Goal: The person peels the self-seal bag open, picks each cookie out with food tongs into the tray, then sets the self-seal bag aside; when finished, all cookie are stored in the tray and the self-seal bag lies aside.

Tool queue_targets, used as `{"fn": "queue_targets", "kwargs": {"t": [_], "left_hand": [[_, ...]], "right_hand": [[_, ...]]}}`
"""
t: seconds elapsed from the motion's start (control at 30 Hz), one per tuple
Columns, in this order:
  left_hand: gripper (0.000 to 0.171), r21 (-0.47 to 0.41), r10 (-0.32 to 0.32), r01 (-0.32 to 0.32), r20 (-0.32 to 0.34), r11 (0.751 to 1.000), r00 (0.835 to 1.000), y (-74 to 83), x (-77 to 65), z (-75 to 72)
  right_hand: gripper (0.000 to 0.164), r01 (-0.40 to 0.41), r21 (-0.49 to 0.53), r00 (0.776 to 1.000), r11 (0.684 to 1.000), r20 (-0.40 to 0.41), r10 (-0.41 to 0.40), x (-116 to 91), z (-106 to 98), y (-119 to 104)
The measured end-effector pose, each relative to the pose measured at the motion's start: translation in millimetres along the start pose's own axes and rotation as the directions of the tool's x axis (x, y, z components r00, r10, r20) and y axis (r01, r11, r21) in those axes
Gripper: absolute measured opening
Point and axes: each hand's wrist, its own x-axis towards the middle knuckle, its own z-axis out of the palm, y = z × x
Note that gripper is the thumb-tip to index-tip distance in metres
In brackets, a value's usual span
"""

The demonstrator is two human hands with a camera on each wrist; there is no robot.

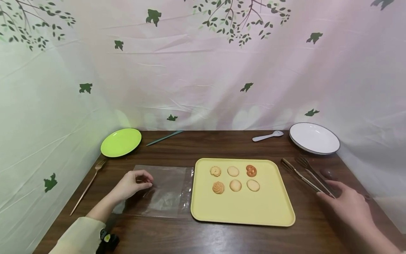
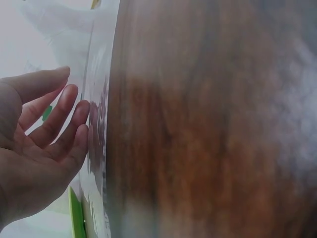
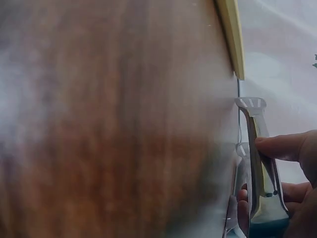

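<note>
My left hand (image 1: pixel 131 185) hovers low over a clear plastic bag (image 1: pixel 172 187) lying flat on the table. In the left wrist view its fingers (image 2: pixel 64 116) are loosely bent, thumb apart, with nothing between them. On the right side, my right hand (image 1: pixel 350 204) holds metal tongs (image 1: pixel 304 179), thumb on one arm and fingers around the other. The two tong arms (image 3: pixel 255 168) stand spread, their tips toward the back of the table. Between the hands, a yellow tray (image 1: pixel 244 211) bears two rows of cookies, among them a swirled cookie (image 1: pixel 218 187) and a brown pretzel-shaped one (image 1: pixel 251 170).
A green plate (image 1: pixel 121 142) and a copper-coloured fork (image 1: pixel 92 181) are at the left. A teal utensil (image 1: pixel 165 138) and a pale spoon (image 1: pixel 268 136) lie along the back. At the back right stands a white dish (image 1: pixel 314 137). Printed cloth (image 1: pixel 203 70) walls the table's back and sides.
</note>
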Motion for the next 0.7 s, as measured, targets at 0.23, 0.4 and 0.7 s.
{"fn": "queue_targets", "kwargs": {"t": [0.23,0.4,0.7], "left_hand": [[0.011,-0.018,0.004,-0.003,0.026,1.0,1.0,0.5,0.2,1.7],[0.011,-0.006,0.026,-0.026,0.026,1.0,0.999,1.0,1.1,2.6],[0.017,0.094,0.148,-0.145,-0.029,0.985,0.989,23.0,13.5,-6.2]], "right_hand": [[0.078,-0.009,-0.042,0.999,0.999,0.046,0.011,2,4,2],[0.086,0.004,-0.046,0.993,0.999,0.116,0.001,5,6,1],[0.11,0.095,-0.066,0.961,0.993,0.267,-0.075,25,3,0]]}}
